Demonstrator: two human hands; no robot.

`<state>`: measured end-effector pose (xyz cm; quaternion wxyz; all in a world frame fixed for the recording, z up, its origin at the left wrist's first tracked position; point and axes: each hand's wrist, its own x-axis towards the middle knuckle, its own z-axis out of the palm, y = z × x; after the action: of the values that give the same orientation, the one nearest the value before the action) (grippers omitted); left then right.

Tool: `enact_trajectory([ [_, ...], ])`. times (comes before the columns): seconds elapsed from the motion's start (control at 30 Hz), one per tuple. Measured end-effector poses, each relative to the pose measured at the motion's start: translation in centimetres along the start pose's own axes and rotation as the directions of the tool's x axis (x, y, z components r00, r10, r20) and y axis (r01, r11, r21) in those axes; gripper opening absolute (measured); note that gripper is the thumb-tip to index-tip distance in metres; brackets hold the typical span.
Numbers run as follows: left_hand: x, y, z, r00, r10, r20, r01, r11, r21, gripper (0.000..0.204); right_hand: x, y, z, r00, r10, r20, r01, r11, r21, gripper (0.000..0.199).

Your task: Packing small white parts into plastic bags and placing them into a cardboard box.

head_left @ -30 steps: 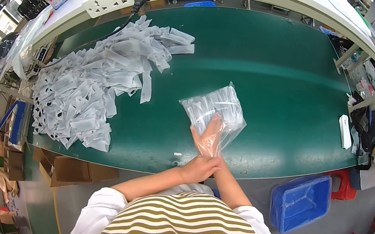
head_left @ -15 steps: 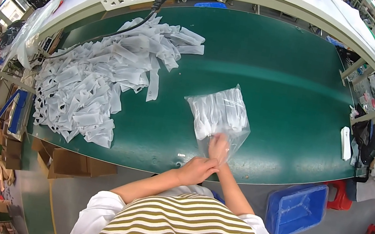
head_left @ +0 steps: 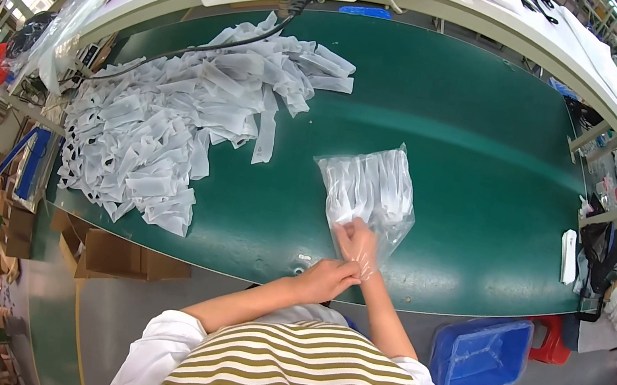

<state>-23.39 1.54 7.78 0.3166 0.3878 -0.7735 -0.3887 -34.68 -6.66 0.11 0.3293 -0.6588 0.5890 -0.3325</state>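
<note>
The right hand (head_left: 359, 243) and left hand (head_left: 325, 278), touching each other, pinch the near mouth of a clear plastic bag (head_left: 371, 191) stuffed with white strips. A loose grip could let strips spill onto the green table (head_left: 488, 141). The bag's long axis runs away from the hands, its closed end farthest.

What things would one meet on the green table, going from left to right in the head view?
Heap of small white packets → clear plastic bag of white pieces, with the left hand and right hand at its near end → small white bar-shaped object near the right edge of the green table.
</note>
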Motion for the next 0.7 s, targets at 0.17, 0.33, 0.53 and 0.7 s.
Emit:
enact_trajectory([
  [0.17,0.0,0.2,0.8,0.997,0.057,0.054,-0.055,0.998,-0.040,0.012,3.3,-1.1,1.9,0.995,-0.034,-0.094,0.017,0.985,-0.171,0.034],
  [0.33,-0.5,0.2,-0.5,0.998,-0.021,0.064,0.016,0.996,0.089,0.012,1.0,-0.4,0.9,1.000,-0.009,-0.007,0.008,0.994,-0.112,0.029],
  [0.53,0.0,-0.5,-0.5,0.994,0.023,0.110,-0.028,0.998,0.051,0.011,1.6,0.7,1.3,0.956,-0.001,-0.292,0.033,0.994,0.104,0.018],
  [0.7,-0.5,-0.3,-0.6,0.991,-0.045,0.126,0.036,0.997,0.073,0.016,1.9,0.7,1.2,0.950,-0.030,-0.311,0.017,0.999,-0.045,0.017],
])
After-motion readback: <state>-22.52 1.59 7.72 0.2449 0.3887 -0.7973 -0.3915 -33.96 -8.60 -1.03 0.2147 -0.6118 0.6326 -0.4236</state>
